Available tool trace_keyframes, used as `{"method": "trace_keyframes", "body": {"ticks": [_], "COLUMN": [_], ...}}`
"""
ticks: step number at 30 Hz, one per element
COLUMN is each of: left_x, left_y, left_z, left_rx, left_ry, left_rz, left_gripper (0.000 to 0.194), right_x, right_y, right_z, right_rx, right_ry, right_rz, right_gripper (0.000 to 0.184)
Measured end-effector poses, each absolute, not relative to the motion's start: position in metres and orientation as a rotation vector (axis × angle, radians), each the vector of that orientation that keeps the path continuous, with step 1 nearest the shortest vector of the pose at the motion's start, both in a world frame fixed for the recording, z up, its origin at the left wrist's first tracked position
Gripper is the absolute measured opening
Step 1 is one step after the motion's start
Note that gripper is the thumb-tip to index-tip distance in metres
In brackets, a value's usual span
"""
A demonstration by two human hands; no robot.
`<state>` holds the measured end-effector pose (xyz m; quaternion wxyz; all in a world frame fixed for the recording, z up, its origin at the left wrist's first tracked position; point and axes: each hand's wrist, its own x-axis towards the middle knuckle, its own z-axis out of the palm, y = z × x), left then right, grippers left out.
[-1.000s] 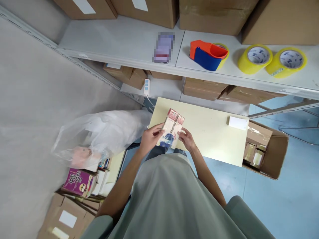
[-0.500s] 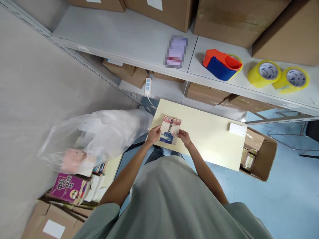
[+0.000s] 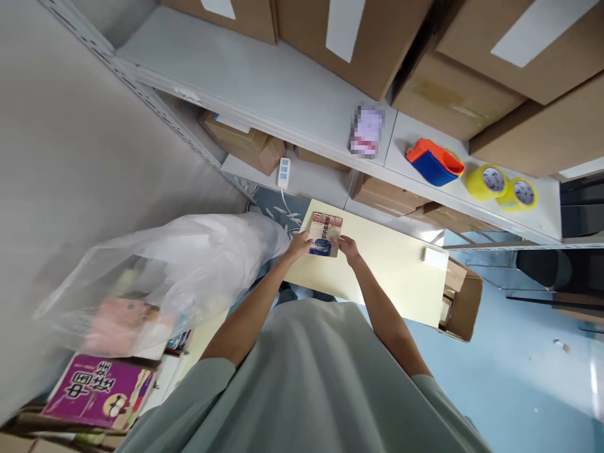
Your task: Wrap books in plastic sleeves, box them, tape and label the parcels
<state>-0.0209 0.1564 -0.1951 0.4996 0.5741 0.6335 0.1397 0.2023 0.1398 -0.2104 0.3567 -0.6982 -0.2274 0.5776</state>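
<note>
A small book (image 3: 325, 234) with a pale cover, a red band at the top and a blue picture at the bottom is held over the left part of the cream table (image 3: 377, 270). My left hand (image 3: 299, 245) grips its left edge, fingers closed. At the right edge, my right hand (image 3: 349, 248) has its thumb and fingers closed on the book too. A small white box (image 3: 435, 258) lies at the table's right end, apart from both hands.
Above the table runs a grey shelf (image 3: 264, 82) bearing cardboard boxes, a blurred phone (image 3: 367, 131), an orange and blue tape dispenser (image 3: 435, 162) and yellow tape rolls (image 3: 486, 181). A plastic bag (image 3: 207, 264) and a purple book (image 3: 97, 390) are at left; an open carton (image 3: 467, 308) stands right.
The view has shifted and turned, so the shelf shows lower and further right. Both hands still hold the book, which now appears tilted and slightly higher over the table.
</note>
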Motion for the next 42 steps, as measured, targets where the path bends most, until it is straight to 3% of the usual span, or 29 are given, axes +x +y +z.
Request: {"method": "trace_keyframes", "body": {"ticks": [11, 16, 20, 23, 30, 37, 42], "left_x": [-0.136, -0.228, -0.307, -0.352, -0.377, -0.376, -0.38], "left_y": [0.063, 0.006, -0.015, -0.013, 0.032, 0.035, 0.024], "left_z": [-0.107, -0.078, -0.107, -0.148, -0.221, -0.245, -0.245], "left_rx": [1.143, 1.011, 0.95, 0.87, 1.054, 1.003, 1.046], "left_ry": [1.254, 1.531, 1.869, 2.038, 2.089, 2.047, 2.016], "left_rz": [0.874, 1.035, 0.99, 0.663, 0.074, -0.081, -0.102], "left_gripper": [0.048, 0.047, 0.046, 0.044, 0.063, 0.039, 0.059], "right_x": [0.135, 0.072, 0.014, -0.023, -0.066, -0.065, -0.063], "right_y": [0.119, 0.119, 0.12, 0.118, 0.1, 0.085, 0.082], "right_z": [-0.132, -0.085, -0.052, -0.035, -0.014, -0.008, -0.013], "right_rx": [-1.74, -1.6, -1.435, -1.338, -1.233, -1.299, -1.318], "right_ry": [-1.081, -1.472, -1.659, -1.773, -1.973, -1.987, -1.976], "right_rz": [1.463, 1.519, 1.587, 1.607, 1.631, 1.626, 1.638], "right_gripper": [0.061, 0.05, 0.042, 0.042, 0.05, 0.047, 0.047]}}
